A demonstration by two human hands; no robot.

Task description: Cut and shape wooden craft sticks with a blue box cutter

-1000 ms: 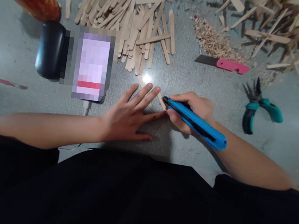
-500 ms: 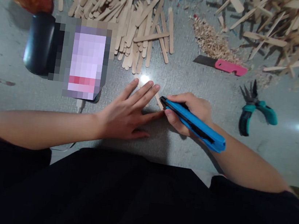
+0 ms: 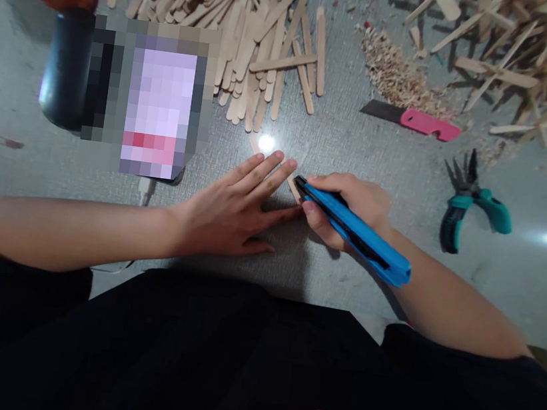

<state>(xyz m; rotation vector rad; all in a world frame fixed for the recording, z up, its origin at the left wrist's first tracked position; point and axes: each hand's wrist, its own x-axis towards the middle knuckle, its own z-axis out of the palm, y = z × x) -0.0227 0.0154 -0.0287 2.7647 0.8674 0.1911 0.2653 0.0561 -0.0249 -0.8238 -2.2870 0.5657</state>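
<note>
A single wooden craft stick lies slanted on the table, its middle covered by my left hand. That hand rests flat over the stick with fingers outstretched, the index finger reaching toward the stick's near end. My right hand is wrapped round a blue box cutter. The cutter's black tip is at the near part of the stick, just right of my left fingertips; whether the blade touches the wood I cannot tell.
Loose craft sticks are heaped beyond my hands. Crossed sticks pile up at the far right, near wood shavings. A pink-handled knife and teal pliers lie right. A blurred-out phone and black case are left.
My left fingers have slid slightly right along the stick and drawn a little closer together. The box cutter stays nearly in place, and the whole view has shifted slightly.
</note>
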